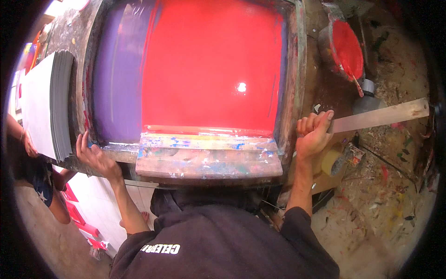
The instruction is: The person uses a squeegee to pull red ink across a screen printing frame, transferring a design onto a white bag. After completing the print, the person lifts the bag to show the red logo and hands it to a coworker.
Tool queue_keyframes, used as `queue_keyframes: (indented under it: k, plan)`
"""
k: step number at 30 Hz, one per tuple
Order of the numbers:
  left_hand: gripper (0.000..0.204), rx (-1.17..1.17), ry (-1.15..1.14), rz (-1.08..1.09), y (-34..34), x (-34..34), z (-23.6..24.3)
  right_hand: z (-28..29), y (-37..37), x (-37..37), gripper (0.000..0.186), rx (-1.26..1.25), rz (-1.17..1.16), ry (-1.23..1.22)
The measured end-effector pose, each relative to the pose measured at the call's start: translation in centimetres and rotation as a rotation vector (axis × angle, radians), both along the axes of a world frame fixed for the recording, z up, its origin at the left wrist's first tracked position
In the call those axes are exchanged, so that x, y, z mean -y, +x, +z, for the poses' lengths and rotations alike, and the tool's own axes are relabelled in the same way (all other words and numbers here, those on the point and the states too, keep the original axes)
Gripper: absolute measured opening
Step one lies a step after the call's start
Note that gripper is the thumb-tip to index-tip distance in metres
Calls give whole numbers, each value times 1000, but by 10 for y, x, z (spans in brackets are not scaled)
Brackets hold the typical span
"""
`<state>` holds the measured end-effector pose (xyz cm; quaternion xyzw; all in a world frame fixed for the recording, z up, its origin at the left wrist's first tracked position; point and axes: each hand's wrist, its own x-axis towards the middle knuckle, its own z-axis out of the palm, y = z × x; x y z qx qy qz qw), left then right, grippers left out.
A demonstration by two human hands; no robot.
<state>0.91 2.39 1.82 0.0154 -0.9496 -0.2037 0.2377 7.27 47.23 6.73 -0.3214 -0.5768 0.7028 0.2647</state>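
A screen-printing frame [296,60] lies in front of me, its purple mesh [118,83] showing at the left. Wet red ink [209,69] covers most of the mesh. Along the near edge rests a wide wooden squeegee [209,160] stained with many colours; neither hand is on it. My left hand [98,158] is open at the frame's near left corner, fingers stretched upward; whether they touch the frame I cannot tell. Beside the near right corner, my right hand [314,135] is closed around a pale flat bar [381,116] that points right and has a small hole at its far end.
A thick stack of white paper [44,107] stands at the left, with another person's hand [30,145] on its outer side. Right of the frame are a container of red ink [347,49], a grey-capped bottle [368,95] and a tape roll [331,162]. Red-and-white sheets [76,214] lie lower left.
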Motion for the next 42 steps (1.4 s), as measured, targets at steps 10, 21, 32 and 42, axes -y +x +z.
queue_keyframes:
  k: [10, 21, 32, 42]
  plan:
    - [45, -17, 2, 1, 1, 1, -2, -3, 27, 5, 50, 52, 79, 23]
    - [43, -27, 10, -24, 2, 9, -4, -1, 57, 17, 50, 129, 32, 6]
    - [42, -46, 48, -6, 2, 5, -3, 3, 5, -5, 51, -33, -25, -136]
    - [44, -36, 39, -5, 1, 2, -3, 0, -11, -11, 49, 62, 99, -18]
